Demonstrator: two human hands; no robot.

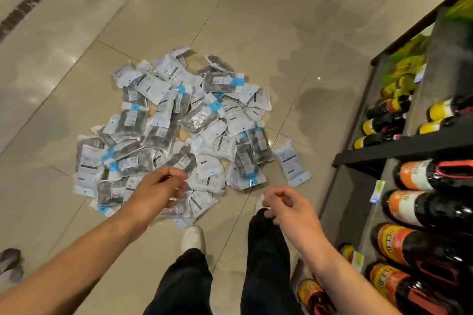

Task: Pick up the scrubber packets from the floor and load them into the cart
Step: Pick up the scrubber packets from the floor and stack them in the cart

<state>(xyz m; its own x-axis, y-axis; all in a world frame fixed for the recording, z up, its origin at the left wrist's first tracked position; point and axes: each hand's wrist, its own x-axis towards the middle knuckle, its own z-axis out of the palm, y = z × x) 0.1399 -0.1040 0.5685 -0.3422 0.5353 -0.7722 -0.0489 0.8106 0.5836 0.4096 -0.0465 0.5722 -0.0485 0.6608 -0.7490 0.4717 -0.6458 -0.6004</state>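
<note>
Reaching forward with bare forearms, the left hand (158, 190) and right hand (286, 206) hover with fingers loosely curled, grasping nothing. The scrubber packets (179, 125) lie heaped on the tiled floor (256, 20) (just beyond the fingertips), bottle shelves (422, 143) beside the right fingers.

White and blue plastic scrubber packets (179, 125) were heaped on the beige tiled floor (256, 20). Both bare hands, left hand (158, 190) and right hand (288, 207), were held empty above them.
</note>
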